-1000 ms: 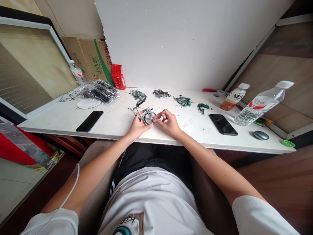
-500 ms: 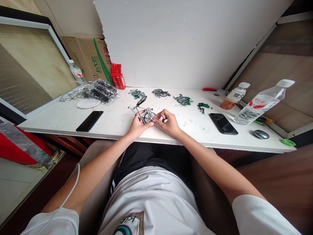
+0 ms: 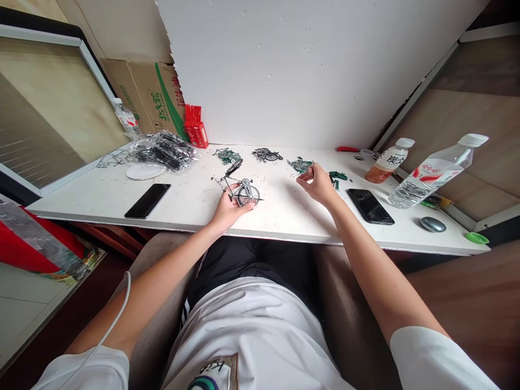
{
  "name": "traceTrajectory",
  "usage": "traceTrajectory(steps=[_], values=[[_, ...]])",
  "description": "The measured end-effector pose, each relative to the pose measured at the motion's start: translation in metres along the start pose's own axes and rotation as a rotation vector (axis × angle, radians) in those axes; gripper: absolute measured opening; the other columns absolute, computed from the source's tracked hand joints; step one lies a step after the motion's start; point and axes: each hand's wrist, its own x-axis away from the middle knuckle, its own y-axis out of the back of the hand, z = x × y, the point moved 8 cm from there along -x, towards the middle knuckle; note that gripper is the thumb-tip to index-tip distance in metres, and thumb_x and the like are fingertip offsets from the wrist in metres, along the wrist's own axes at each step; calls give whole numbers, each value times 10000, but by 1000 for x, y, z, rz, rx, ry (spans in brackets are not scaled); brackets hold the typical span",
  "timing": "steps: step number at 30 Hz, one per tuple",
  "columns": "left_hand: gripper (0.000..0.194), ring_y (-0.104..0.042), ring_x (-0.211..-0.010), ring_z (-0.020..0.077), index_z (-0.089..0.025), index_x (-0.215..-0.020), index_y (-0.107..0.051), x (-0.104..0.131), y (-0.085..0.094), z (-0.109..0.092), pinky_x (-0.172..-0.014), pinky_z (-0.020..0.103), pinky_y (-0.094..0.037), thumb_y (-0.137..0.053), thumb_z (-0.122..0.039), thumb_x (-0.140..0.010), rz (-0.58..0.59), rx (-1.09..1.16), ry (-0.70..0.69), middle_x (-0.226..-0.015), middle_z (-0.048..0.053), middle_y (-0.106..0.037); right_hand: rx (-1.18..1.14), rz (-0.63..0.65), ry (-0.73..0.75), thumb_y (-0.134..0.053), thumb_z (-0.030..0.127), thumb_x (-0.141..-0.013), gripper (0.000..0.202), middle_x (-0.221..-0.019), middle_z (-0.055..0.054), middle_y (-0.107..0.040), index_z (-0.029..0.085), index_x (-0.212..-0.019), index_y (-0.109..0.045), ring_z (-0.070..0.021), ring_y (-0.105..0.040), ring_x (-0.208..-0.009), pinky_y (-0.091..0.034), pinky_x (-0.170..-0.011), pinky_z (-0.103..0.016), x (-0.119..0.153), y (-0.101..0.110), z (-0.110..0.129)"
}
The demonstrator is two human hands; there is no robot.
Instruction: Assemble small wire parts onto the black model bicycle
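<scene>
A small model bicycle (image 3: pixel 246 190) with black spoked wheels and a silver part at its crank is tilted up off the table. My left hand (image 3: pixel 228 210) is closed on it, fingers behind and thumb along the lower wheel. My right hand (image 3: pixel 319 183) is apart from the bicycle, at the near right side of a pile of green and black parts (image 3: pixel 299 164). Its fingers are curled and drawn together; what they hold, if anything, is hidden. Just right of that hand lie a few loose green pieces (image 3: pixel 338 175).
More part piles lie at the back: green parts (image 3: pixel 224 156) and black parts (image 3: pixel 266 155). A plastic bag of black parts (image 3: pixel 166 151) sits back left. Phones (image 3: pixel 148 201) (image 3: pixel 370 206) flank the hands. Bottles (image 3: pixel 390 161) (image 3: pixel 436 172) and a mouse (image 3: pixel 433 224) are right.
My right hand has left the bicycle's wheel and moved right and away from me to the green pile. My left hand still holds the bicycle in nearly the same place.
</scene>
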Motion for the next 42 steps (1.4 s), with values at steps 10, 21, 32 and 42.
traceTrajectory(steps=[10, 21, 32, 42], values=[[962, -788, -1160, 288, -208, -1401, -507, 2, -1, -1, -1158, 536, -582, -1047, -326, -614, 14, -6, 11, -1263, 132, -779, 26, 192, -41, -806, 263, -809, 485, -981, -61, -847, 288, -878, -326, -273, -712, -878, -499, -753, -388, 6, -10, -28], [972, -789, -1098, 281, -213, -1387, -509, 0, -1, 1, -1092, 534, -618, -1052, -321, -589, 21, -16, 23, -1210, 120, -780, 73, 255, 48, -755, 232, -830, 428, -1008, -85, -832, 292, -886, -335, -286, -699, -889, -513, -834, -432, 11, -16, -8], [965, -792, -1090, 289, -213, -1391, -513, 0, -1, 2, -1064, 531, -631, -1046, -336, -596, 19, -17, 21, -1206, 125, -780, 11, 230, 191, -744, 420, -894, 435, -998, -85, -775, 299, -920, -327, -275, -680, -887, -530, -804, -450, 10, -34, 11], [972, -803, -1116, 313, -201, -1426, -488, -1, 2, 8, -1087, 581, -620, -1037, -329, -633, -4, 1, 60, -1190, 147, -806, -398, 294, 276, -689, 632, -981, 539, -1055, -73, -791, 300, -932, -267, -255, -723, -957, -473, -646, -382, 57, -91, 119]])
